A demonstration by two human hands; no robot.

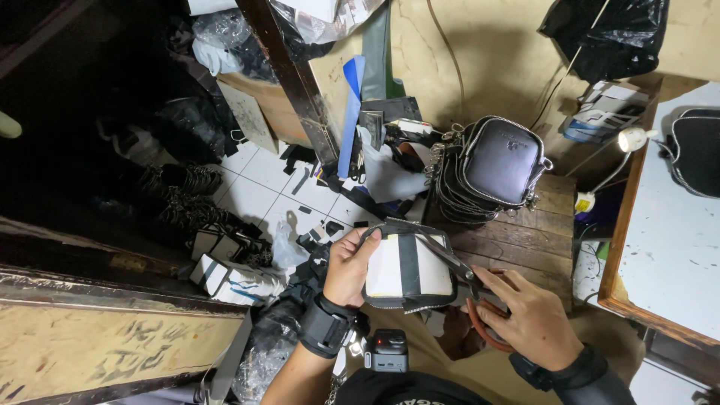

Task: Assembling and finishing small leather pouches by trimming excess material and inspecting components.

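**Unfinished pouch held at lower centre, scissors at its edge**

The unfinished pouch (409, 274), a small bag panel with a white inside face, a black strap down its middle and a zipper round its rim, sits just below the centre of the frame. The left hand (349, 266) grips its left edge, thumb curled over the top corner, fingers closed behind it. The right hand (529, 319), lower right of centre, is closed through the reddish-brown handles of a pair of scissors (480, 300); the blades reach up and left across the pouch's right side, touching its zipper edge. Whether the blades are parted I cannot tell.

Just beyond the hands, a worn wooden table (536, 240) carries a stack of finished black zippered bags (491, 169) right of centre. At the upper right a small white lamp (631, 139) stands beside a pale tabletop (671, 240). White floor tiles (259, 187) left of centre are strewn with black offcuts.
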